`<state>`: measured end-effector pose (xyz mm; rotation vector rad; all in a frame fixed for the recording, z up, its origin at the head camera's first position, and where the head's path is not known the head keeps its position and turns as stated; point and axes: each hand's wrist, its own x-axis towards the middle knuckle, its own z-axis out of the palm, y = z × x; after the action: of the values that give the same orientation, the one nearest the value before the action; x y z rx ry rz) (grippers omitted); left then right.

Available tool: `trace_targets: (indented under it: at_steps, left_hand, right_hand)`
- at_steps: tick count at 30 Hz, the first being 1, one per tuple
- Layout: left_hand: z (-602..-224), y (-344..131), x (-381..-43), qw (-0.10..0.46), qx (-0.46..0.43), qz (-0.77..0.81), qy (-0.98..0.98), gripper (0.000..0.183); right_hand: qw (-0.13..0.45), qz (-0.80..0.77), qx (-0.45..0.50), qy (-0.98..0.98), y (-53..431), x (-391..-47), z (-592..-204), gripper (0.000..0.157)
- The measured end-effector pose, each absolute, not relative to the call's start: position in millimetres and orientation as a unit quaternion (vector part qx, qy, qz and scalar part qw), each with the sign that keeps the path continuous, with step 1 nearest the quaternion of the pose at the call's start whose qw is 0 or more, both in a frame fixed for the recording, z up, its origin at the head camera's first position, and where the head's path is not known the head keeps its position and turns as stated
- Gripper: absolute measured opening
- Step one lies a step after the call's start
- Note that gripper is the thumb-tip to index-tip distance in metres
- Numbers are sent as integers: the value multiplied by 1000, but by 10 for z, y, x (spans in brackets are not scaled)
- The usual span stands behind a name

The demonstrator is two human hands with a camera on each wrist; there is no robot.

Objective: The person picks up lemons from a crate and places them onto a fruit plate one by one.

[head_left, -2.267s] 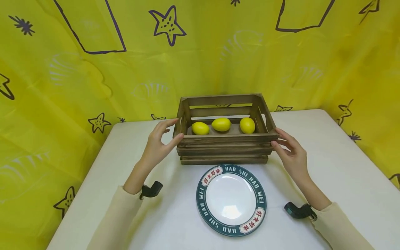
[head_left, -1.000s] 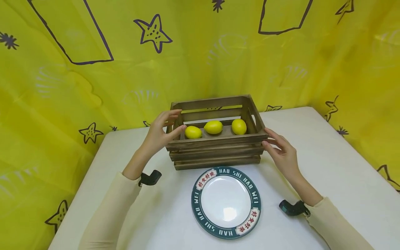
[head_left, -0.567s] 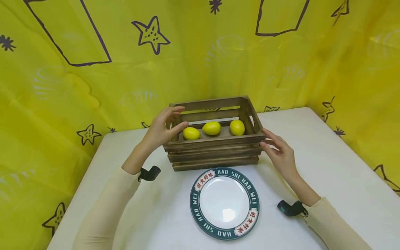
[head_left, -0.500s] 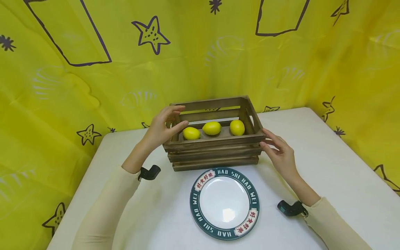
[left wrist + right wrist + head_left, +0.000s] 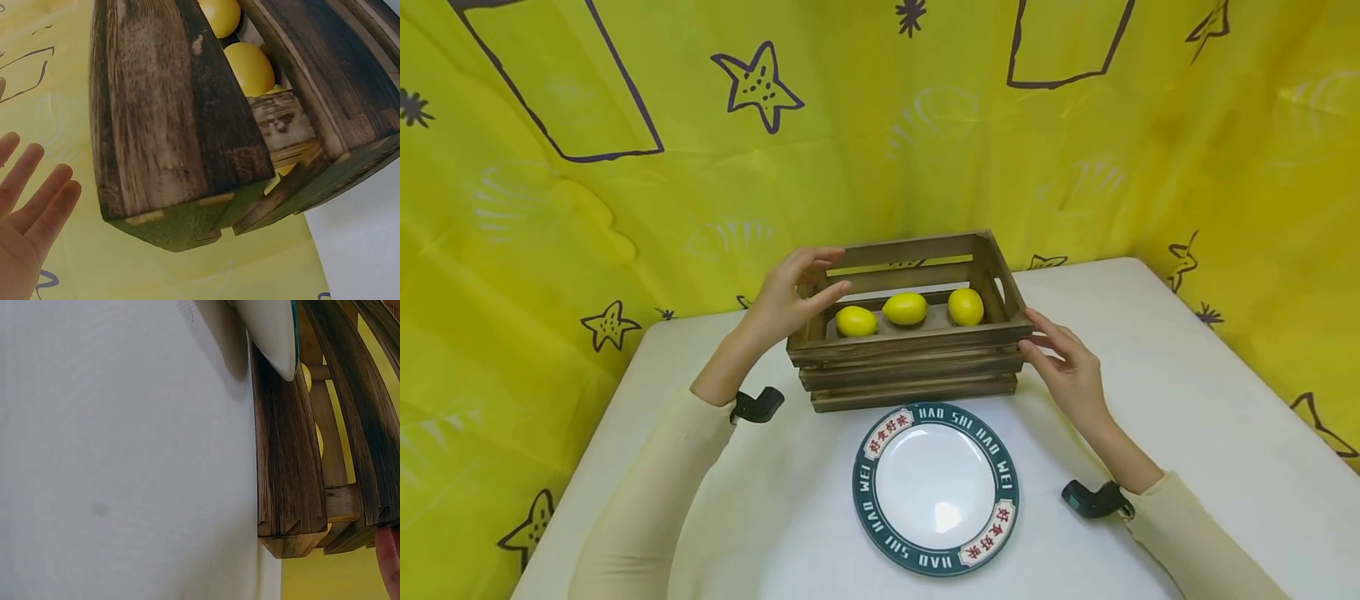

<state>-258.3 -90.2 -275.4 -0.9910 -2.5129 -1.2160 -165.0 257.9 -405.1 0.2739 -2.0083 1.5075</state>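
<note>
A brown slatted wooden crate stands at the table's far side with three lemons inside: one at left, one in the middle, one at right. My left hand hovers over the crate's left end, thumb and fingers spread, the left lemon nearest. In the left wrist view, its extended fingers are apart from the crate's wood. My right hand holds the crate's front right corner, index finger at the rim and thumb just below it. In the right wrist view only a fingertip shows.
A white plate with a dark green lettered rim lies right in front of the crate on the white table. A yellow patterned curtain hangs close behind the crate.
My left hand has left the crate's left end and moved inward over it, toward the left lemon. The right hand stays at the front right corner. The whole view has shifted slightly.
</note>
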Motion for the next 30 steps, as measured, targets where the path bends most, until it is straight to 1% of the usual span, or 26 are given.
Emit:
trace_targets:
  at_steps: [11, 25, 30]
  left_hand:
    - [-2754, -848, -2664, 84, -332, -404, -848, 47]
    - [-2624, -736, -2770, 76, -331, -408, -847, 46]
    - [-2605, -716, -2805, 75, -332, -420, -841, 45]
  right_hand:
    - [300, 567, 94, -761, 2542, -1634, -4043, 49]
    - [309, 574, 104, -751, 2566, -1638, -4048, 49]
    - [304, 574, 103, -754, 2494, -1554, -3943, 47]
